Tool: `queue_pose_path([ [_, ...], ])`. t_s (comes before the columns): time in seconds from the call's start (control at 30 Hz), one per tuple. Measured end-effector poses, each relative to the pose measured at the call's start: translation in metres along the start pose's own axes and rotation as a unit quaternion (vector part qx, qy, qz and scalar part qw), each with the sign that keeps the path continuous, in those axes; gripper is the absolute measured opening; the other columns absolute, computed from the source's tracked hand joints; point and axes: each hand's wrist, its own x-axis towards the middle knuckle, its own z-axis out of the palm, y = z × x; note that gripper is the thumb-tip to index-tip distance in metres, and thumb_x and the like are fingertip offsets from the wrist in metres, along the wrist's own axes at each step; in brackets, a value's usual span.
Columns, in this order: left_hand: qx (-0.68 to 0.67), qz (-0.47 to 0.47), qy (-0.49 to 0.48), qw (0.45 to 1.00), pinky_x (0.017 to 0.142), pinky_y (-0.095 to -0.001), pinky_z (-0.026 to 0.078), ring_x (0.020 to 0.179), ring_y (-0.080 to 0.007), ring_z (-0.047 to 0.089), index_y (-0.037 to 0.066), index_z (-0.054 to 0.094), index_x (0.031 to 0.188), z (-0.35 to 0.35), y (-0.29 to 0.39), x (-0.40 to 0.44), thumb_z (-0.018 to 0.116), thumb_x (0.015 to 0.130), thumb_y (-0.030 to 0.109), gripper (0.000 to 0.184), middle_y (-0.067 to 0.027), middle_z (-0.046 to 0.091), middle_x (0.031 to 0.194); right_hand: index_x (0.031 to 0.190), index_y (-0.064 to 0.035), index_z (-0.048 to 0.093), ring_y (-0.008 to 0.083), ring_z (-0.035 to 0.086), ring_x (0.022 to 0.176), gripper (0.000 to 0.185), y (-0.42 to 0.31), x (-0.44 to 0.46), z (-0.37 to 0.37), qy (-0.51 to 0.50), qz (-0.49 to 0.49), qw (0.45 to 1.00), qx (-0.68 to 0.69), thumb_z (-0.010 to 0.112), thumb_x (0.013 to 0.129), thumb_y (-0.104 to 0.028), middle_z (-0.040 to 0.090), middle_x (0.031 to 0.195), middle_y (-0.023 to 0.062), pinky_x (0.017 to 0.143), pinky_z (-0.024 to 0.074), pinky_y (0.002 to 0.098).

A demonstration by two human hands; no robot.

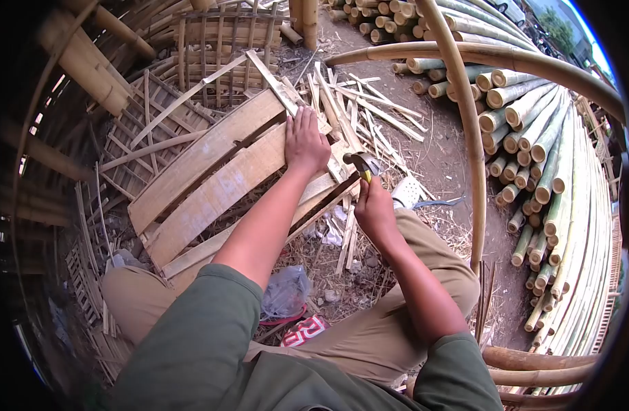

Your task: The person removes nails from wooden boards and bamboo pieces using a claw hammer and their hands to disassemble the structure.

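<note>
A slatted wooden panel [218, 181] lies tilted in front of me, its wide boards running from lower left to upper right. My left hand [307, 140] rests flat on its upper right end, over the boards, with the fingers stretched out. Close to its right edge, my right hand [377, 212] is wrapped round a claw hammer [362, 163] near the head, where some yellow shows. The hammer's head is beside the panel's right end, just right of my left hand. Whether it touches the wood I cannot tell.
Cut bamboo poles [554, 151] are stacked at the right. A curved bamboo pole [469, 137] stands between them and me. Thin wood strips [376, 103] litter the ground beyond the panel. Woven bamboo panels [222, 51] lean at the back left. A plastic bag [286, 291] lies between my legs.
</note>
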Motion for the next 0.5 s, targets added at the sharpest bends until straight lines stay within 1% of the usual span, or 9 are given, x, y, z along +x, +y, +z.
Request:
queue_pose_path([
  [0.1,-0.012,0.002,0.007,1.0,0.125,-0.0414,0.007,0.151,-0.0233,0.019,0.001,0.036,0.148,-0.001,0.001,-0.003,0.041,0.093,0.024,0.06,-0.0126,0.03,0.159,0.094,0.0029,0.048,0.052,0.059,0.066,0.024,-0.004,0.001,-0.003,-0.01,-0.039,0.999,-0.037,0.05,0.101,-0.02,0.06,0.068,0.0307,0.061,0.045,0.0593],
  [0.13,-0.009,0.003,0.003,1.0,0.124,-0.0418,0.009,0.15,-0.0242,0.02,-0.001,0.036,0.148,-0.002,0.0,-0.002,0.041,0.093,0.024,0.061,-0.0133,0.031,0.158,0.094,0.0023,0.048,0.0511,0.059,0.064,0.024,0.0,0.001,0.001,-0.048,-0.039,0.994,-0.09,0.05,0.1,-0.02,0.059,0.066,0.03,0.059,0.0453,0.0591],
  [0.23,-0.01,0.005,0.01,1.0,0.124,-0.0424,0.011,0.149,-0.0251,0.022,-0.002,0.036,0.147,-0.001,0.0,-0.001,0.041,0.092,0.023,0.061,-0.0142,0.033,0.157,0.092,0.0017,0.048,0.0506,0.059,0.063,0.024,0.002,0.003,0.005,-0.022,-0.056,0.994,-0.088,0.051,0.1,-0.02,0.059,0.065,0.0293,0.058,0.0457,0.0586],
  [0.27,-0.014,0.006,0.018,1.0,0.124,-0.0426,0.011,0.149,-0.0252,0.023,-0.002,0.037,0.147,0.001,0.0,-0.001,0.042,0.092,0.023,0.061,-0.0145,0.033,0.156,0.093,0.0013,0.047,0.0504,0.059,0.063,0.022,0.002,0.004,0.001,0.015,-0.06,0.996,-0.069,0.052,0.1,-0.019,0.06,0.066,0.0293,0.058,0.0451,0.0598],
  [0.37,-0.021,0.005,0.031,0.999,0.124,-0.0432,0.01,0.15,-0.0239,0.022,0.0,0.039,0.146,0.002,-0.001,-0.002,0.041,0.092,0.023,0.059,-0.0133,0.034,0.157,0.087,0.0009,0.051,0.0459,0.056,0.059,0.017,-0.026,0.004,-0.031,0.153,-0.128,0.979,0.048,0.048,0.099,-0.011,0.056,0.064,0.0224,0.053,0.0424,0.0498],
  [0.4,-0.019,0.008,0.034,0.999,0.124,-0.0434,0.01,0.15,-0.0239,0.022,0.0,0.039,0.146,0.003,-0.002,-0.001,0.041,0.092,0.023,0.058,-0.0134,0.034,0.157,0.083,0.0012,0.052,0.0443,0.053,0.058,0.019,-0.014,0.004,-0.027,0.218,-0.173,0.959,0.047,0.046,0.098,-0.009,0.052,0.062,0.0197,0.053,0.0401,0.0469],
  [0.43,-0.018,0.011,0.035,0.999,0.124,-0.0435,0.01,0.15,-0.0238,0.022,0.0,0.039,0.146,0.003,-0.002,-0.002,0.041,0.092,0.022,0.058,-0.0135,0.034,0.156,0.088,0.0022,0.051,0.0481,0.056,0.063,0.016,0.007,0.001,-0.013,0.18,-0.15,0.968,0.086,0.047,0.098,-0.01,0.056,0.066,0.0252,0.056,0.0422,0.0523],
  [0.47,-0.015,0.012,0.035,0.999,0.124,-0.0436,0.01,0.15,-0.0241,0.022,0.0,0.039,0.146,0.001,-0.001,-0.003,0.041,0.092,0.022,0.058,-0.0135,0.033,0.157,0.091,0.0026,0.05,0.05,0.057,0.066,0.016,0.018,-0.002,0.0,0.07,-0.08,0.994,0.005,0.047,0.098,-0.012,0.058,0.069,0.0278,0.059,0.043,0.0552],
  [0.5,-0.023,0.007,0.047,0.999,0.124,-0.0434,0.008,0.15,-0.0239,0.021,0.0,0.038,0.146,0.004,0.0,-0.002,0.041,0.092,0.022,0.058,-0.0133,0.031,0.158,0.094,0.0029,0.049,0.0518,0.059,0.07,0.017,0.019,-0.005,0.007,-0.039,-0.008,0.996,-0.074,0.048,0.099,-0.014,0.06,0.072,0.0304,0.062,0.0438,0.0582],
])
